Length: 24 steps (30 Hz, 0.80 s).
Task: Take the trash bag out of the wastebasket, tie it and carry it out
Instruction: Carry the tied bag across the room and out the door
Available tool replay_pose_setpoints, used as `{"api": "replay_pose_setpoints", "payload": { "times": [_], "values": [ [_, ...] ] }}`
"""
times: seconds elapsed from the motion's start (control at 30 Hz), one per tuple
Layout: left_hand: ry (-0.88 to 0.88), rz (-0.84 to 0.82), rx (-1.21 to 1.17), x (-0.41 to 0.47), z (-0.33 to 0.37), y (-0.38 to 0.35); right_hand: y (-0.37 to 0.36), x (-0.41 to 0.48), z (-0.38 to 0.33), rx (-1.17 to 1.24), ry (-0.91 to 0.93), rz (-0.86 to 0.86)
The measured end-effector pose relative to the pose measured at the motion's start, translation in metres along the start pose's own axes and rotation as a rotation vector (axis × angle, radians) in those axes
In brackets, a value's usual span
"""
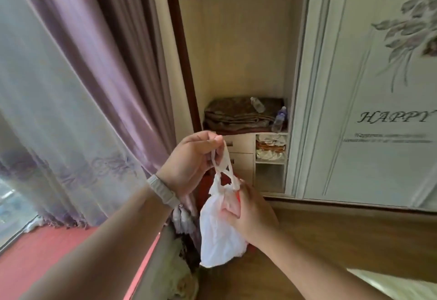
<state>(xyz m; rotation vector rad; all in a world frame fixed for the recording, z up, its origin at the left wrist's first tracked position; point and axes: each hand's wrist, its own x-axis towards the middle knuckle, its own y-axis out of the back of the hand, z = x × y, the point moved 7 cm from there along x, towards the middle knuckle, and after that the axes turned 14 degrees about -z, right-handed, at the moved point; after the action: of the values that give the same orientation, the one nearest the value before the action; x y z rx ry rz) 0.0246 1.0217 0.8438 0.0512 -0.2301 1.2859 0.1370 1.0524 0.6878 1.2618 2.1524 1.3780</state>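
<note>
Trash bag (218, 231) airborne; left hand (189, 157) pinching handles up, right hand (250, 214) gripping neck.

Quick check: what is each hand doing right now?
Left hand: closed, pinching the handles of the white trash bag.
Right hand: closed around the bag's neck.

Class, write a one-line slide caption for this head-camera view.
Left hand pulls the handles of a white trash bag upward while the right hand grips its neck.

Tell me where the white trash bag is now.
In the head view, the white trash bag hangs low at centre, between the left hand above and the right hand.
</note>
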Motion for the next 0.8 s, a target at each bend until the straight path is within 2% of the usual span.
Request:
{"api": "replay_pose_setpoints", "payload": {
  "times": [0.17,0.33,0.8],
  "values": [
    [0.039,-0.031,-0.025,0.090,-0.018,-0.011,0.036,0.002,0.060,-0.033,-0.035,0.097],
    [0.081,-0.194,-0.099,0.170,-0.051,-0.028,0.046,0.024,0.111,-0.137,-0.098,0.035],
    [0.195,-0.602,-0.258,0.380,-0.118,-0.021,0.078,0.145,0.235,-0.262,-0.478,0.039]
  ]
}}
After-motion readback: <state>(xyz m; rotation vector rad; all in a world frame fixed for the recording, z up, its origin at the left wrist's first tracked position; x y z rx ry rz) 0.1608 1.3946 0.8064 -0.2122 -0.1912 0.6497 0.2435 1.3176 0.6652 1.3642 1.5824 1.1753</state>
